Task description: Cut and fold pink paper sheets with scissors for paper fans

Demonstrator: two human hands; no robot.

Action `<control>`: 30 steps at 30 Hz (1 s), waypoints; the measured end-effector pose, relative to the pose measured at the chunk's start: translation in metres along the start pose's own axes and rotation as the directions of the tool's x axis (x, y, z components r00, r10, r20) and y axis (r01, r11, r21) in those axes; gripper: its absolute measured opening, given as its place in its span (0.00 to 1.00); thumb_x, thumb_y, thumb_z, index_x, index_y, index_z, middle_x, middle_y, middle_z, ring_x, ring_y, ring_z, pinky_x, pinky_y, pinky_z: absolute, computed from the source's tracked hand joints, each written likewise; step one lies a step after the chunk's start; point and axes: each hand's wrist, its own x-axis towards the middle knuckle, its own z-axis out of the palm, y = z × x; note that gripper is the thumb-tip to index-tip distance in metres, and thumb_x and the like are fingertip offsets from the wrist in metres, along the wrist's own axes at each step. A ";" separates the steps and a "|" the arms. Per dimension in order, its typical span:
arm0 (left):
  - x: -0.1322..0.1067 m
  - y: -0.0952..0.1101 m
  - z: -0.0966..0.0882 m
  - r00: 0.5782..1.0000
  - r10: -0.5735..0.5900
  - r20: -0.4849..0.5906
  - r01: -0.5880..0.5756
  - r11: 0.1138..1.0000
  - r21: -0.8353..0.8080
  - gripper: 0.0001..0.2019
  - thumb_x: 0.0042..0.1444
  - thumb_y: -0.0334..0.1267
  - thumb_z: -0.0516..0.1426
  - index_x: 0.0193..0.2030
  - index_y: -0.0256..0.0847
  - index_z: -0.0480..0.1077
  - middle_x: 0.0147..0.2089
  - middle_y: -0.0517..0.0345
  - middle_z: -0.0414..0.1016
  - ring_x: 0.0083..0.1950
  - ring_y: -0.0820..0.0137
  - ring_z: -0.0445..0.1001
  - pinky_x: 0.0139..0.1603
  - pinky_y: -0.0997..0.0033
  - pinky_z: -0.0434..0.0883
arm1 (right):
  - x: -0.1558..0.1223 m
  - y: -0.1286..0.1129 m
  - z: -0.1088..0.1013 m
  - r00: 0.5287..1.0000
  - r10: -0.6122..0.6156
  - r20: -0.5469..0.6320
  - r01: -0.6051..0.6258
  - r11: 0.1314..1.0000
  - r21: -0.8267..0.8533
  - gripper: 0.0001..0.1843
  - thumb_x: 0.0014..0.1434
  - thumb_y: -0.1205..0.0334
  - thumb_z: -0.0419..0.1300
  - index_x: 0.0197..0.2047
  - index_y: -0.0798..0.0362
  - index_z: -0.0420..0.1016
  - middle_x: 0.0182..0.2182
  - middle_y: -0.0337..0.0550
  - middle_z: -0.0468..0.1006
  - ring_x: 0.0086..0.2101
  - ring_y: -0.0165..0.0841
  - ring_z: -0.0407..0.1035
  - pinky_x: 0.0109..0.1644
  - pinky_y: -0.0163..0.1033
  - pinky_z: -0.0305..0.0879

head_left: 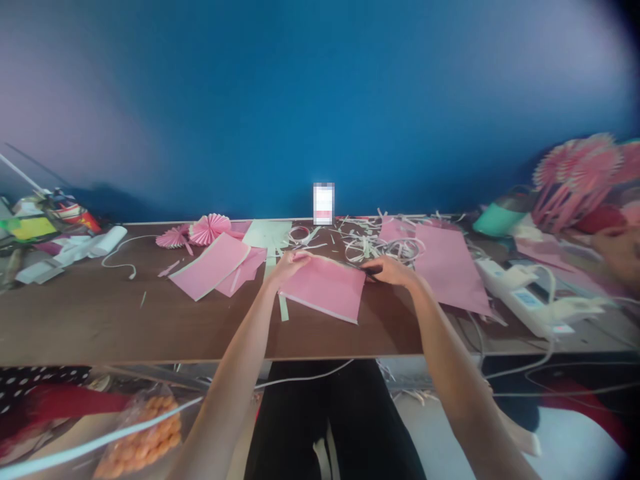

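Observation:
A pink paper sheet (325,290) with pale strips along its edges lies tilted in front of me. My left hand (293,267) pinches its upper left corner. At the upper right corner is my right hand (393,272), closed around dark scissors (369,269) whose blades run along the sheet's far edge; the fingers partly cover them. A pale strip (284,308) shows from under the sheet. More pink sheets with pale edges (210,263) lie to the left, and a large pink sheet (447,267) is to the right.
Paper offcuts (367,243) and a tape roll (300,235) lie behind the sheet. Pink paper rosettes (210,229) are at the back left, others at the far right. A power strip (523,300) with cables and a green container (500,215) stand right. Another person's hand shows at the right edge.

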 end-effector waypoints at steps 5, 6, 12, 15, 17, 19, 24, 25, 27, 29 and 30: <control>0.000 0.000 0.001 1.000 -0.016 0.001 0.016 1.000 -0.009 0.20 0.52 0.50 0.58 0.45 0.38 0.75 0.44 0.49 0.77 0.47 0.60 0.73 0.48 0.64 0.67 | 0.000 0.004 0.000 1.000 -0.003 -0.001 0.003 1.000 0.002 0.20 0.44 0.66 0.57 0.41 0.50 0.81 0.35 0.37 0.82 0.35 0.38 0.74 0.38 0.37 0.69; 0.000 0.000 0.001 1.000 -0.027 0.000 0.027 1.000 -0.010 0.20 0.52 0.50 0.58 0.45 0.37 0.74 0.43 0.49 0.77 0.46 0.60 0.73 0.47 0.65 0.67 | 0.000 0.005 0.000 1.000 0.001 -0.026 -0.002 1.000 -0.008 0.20 0.44 0.66 0.57 0.42 0.50 0.81 0.36 0.38 0.82 0.36 0.38 0.74 0.39 0.37 0.69; -0.005 0.012 0.006 0.954 -0.003 -0.301 0.029 0.996 0.082 0.22 0.56 0.51 0.53 0.50 0.37 0.71 0.39 0.51 0.77 0.42 0.61 0.74 0.42 0.65 0.70 | 0.009 0.006 0.004 0.799 -0.007 -0.602 -0.032 0.998 -0.053 0.17 0.48 0.58 0.60 0.42 0.53 0.76 0.30 0.43 0.79 0.33 0.38 0.73 0.40 0.41 0.68; -0.013 0.022 0.019 0.910 0.204 -0.362 -0.137 0.969 0.204 0.20 0.61 0.46 0.48 0.54 0.40 0.70 0.47 0.50 0.76 0.48 0.62 0.73 0.49 0.63 0.69 | 0.014 -0.006 0.014 0.710 0.050 -0.702 0.081 0.985 0.151 0.21 0.50 0.49 0.61 0.44 0.53 0.71 0.27 0.41 0.76 0.29 0.35 0.71 0.33 0.38 0.67; -0.018 0.028 0.032 0.883 0.372 -0.285 -0.269 0.900 0.343 0.18 0.61 0.42 0.48 0.54 0.42 0.70 0.53 0.51 0.73 0.55 0.62 0.69 0.56 0.61 0.66 | 0.017 -0.016 0.023 0.744 0.084 -0.663 0.175 0.933 0.314 0.24 0.50 0.46 0.60 0.46 0.51 0.67 0.29 0.41 0.76 0.29 0.34 0.72 0.33 0.37 0.66; -0.022 0.031 0.047 0.868 0.483 -0.116 -0.378 0.795 0.475 0.18 0.61 0.39 0.47 0.55 0.45 0.69 0.56 0.53 0.71 0.58 0.62 0.67 0.59 0.60 0.64 | 0.020 -0.026 0.032 0.813 0.074 -0.577 0.225 0.875 0.429 0.23 0.50 0.44 0.60 0.44 0.48 0.65 0.32 0.41 0.77 0.32 0.33 0.73 0.34 0.36 0.66; -0.020 0.026 0.080 0.780 0.564 0.271 -0.590 0.517 0.621 0.22 0.59 0.33 0.47 0.61 0.42 0.63 0.61 0.51 0.66 0.62 0.61 0.63 0.62 0.57 0.62 | 0.025 -0.031 0.044 0.863 0.105 -0.494 0.229 0.790 0.569 0.24 0.46 0.45 0.64 0.42 0.48 0.66 0.32 0.39 0.74 0.30 0.31 0.70 0.34 0.37 0.67; -0.018 0.024 0.085 0.774 0.558 0.299 -0.595 0.482 0.642 0.23 0.59 0.33 0.48 0.62 0.39 0.62 0.61 0.48 0.66 0.62 0.60 0.63 0.61 0.56 0.62 | 0.026 -0.029 0.045 0.865 0.116 -0.488 0.216 0.792 0.571 0.24 0.44 0.47 0.65 0.41 0.49 0.66 0.32 0.38 0.73 0.29 0.30 0.69 0.34 0.36 0.66; -0.016 0.019 0.092 0.769 0.546 0.333 -0.600 0.439 0.669 0.24 0.57 0.33 0.49 0.62 0.35 0.61 0.61 0.43 0.66 0.63 0.58 0.62 0.61 0.55 0.63 | 0.028 -0.024 0.046 0.873 0.126 -0.471 0.192 0.799 0.570 0.24 0.43 0.49 0.66 0.41 0.49 0.66 0.30 0.36 0.72 0.27 0.29 0.67 0.32 0.36 0.65; -0.017 0.017 0.095 0.764 0.543 0.348 -0.608 0.429 0.668 0.25 0.56 0.35 0.51 0.62 0.33 0.60 0.60 0.41 0.65 0.64 0.56 0.61 0.63 0.54 0.62 | 0.029 -0.020 0.045 0.879 0.133 -0.459 0.179 0.800 0.573 0.24 0.42 0.51 0.67 0.41 0.50 0.67 0.28 0.35 0.71 0.26 0.28 0.66 0.31 0.35 0.64; -0.018 0.018 0.096 0.760 0.546 0.354 -0.617 0.434 0.656 0.26 0.56 0.36 0.51 0.62 0.33 0.59 0.61 0.41 0.65 0.64 0.56 0.61 0.63 0.54 0.61 | 0.030 -0.019 0.045 0.878 0.142 -0.458 0.173 0.797 0.578 0.24 0.41 0.52 0.67 0.41 0.51 0.67 0.27 0.34 0.71 0.25 0.28 0.66 0.31 0.35 0.63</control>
